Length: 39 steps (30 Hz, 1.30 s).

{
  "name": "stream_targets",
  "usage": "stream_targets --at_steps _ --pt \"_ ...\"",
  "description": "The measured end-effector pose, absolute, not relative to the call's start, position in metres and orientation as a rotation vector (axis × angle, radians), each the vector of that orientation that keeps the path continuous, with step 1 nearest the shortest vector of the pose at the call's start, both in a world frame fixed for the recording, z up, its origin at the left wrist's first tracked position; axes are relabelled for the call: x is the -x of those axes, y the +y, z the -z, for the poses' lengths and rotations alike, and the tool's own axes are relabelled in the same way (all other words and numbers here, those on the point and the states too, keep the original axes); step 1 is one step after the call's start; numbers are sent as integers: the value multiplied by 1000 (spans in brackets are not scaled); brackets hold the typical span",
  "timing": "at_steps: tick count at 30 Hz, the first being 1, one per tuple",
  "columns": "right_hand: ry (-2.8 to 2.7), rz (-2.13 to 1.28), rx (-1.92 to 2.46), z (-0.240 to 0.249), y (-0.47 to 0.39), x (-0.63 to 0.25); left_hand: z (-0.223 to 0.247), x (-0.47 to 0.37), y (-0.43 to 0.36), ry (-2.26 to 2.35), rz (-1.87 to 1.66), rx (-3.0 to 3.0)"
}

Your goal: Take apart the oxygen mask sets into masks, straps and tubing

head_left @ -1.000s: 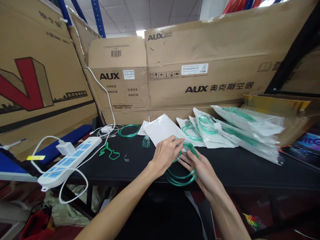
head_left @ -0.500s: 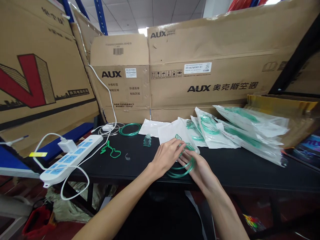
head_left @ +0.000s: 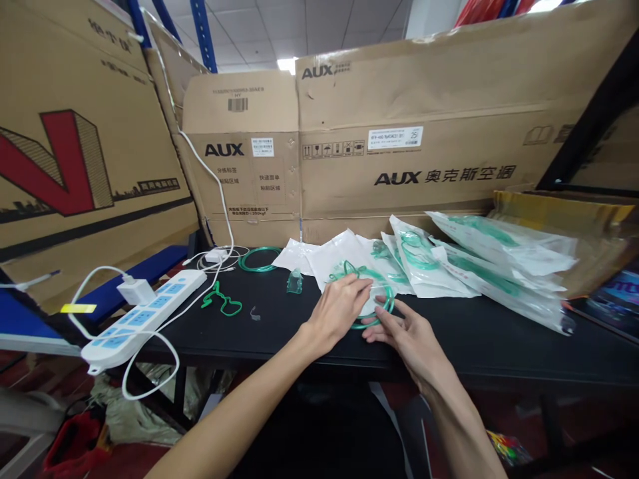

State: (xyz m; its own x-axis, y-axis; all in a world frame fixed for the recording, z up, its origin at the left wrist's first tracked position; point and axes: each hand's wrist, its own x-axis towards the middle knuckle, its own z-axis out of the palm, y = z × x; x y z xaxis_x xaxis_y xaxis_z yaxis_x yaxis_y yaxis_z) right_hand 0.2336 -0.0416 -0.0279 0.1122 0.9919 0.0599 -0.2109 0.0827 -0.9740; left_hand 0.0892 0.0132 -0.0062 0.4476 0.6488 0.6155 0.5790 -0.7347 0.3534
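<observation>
A coil of clear green tubing [head_left: 391, 301] lies between my two hands, over a white pouch [head_left: 344, 247]. My left hand [head_left: 335, 311] is closed over the coil's left side, its fingertips curled and partly hidden. On the right, my right hand [head_left: 410, 340] pinches the coil's lower right loops between thumb and fingers. A thinner green loop [head_left: 348, 267] sticks up just beyond my left knuckles. Left of the hands are a small clear green plastic part [head_left: 294, 282], a green elastic strap [head_left: 224, 305] and a small clear piece [head_left: 255, 313].
Several white and clear pouches with green tubing [head_left: 499, 266] are stacked at the right. Another green tubing coil [head_left: 259, 259] sits at the back. A white power strip [head_left: 144, 316] with cables is at the left. Cardboard boxes [head_left: 399, 153] wall off the black table's [head_left: 474, 339] rear.
The coil has been lowered and spread onto the pouch. My right hand has moved right and slightly down, away from the left. The thinner green loop shows more.
</observation>
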Motion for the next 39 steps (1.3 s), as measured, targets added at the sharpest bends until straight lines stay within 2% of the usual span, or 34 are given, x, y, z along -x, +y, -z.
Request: stream_targets --at_steps 6,18,24,39 --pt "-967 -1039 1029 37 -35 -231 11 -95 9 1143 -1120 -2660" --pt "-919 -1031 1018 34 -36 -239 15 -59 -1 1519 -905 -2643" --pt "-869 -954 996 40 -33 -229 13 -70 -10 1422 -848 -2723" --pt "-1053 -1089 1237 55 1 -246 9 -87 -24 1043 -956 -2926"
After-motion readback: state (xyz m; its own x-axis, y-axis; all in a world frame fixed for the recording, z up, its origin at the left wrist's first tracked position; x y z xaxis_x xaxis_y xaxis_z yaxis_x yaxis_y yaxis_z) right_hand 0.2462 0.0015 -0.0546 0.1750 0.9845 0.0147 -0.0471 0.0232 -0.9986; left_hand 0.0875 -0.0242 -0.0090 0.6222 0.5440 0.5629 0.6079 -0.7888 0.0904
